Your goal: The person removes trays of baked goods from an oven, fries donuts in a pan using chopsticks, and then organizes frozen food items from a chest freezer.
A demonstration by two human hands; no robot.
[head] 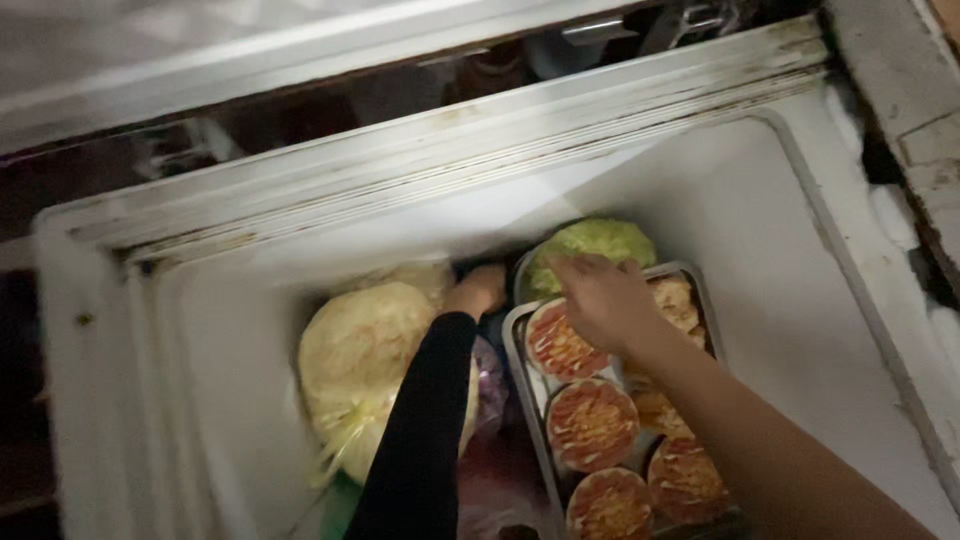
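Observation:
I look down into an open white chest freezer (800, 250). My left hand (480, 290), in a black sleeve, reaches down into the dark gap between a pale bagged cabbage (360, 350) and a metal tray (518, 345). Its fingers curl downward, and anything in them is hidden. My right hand (600, 300) hovers over the far end of the tray, fingers spread and pointing towards a green leafy vegetable (595, 243) behind it. The tray holds several round flat foods (590, 425) topped with red sauce and white drizzle.
The freezer's frosted inner walls (240, 400) close in on all sides, with a worn rim and gasket (450, 150) at the back. A purple-tinted plastic bag (490, 385) lies between the cabbage and the tray. The raised lid (250, 50) stands behind.

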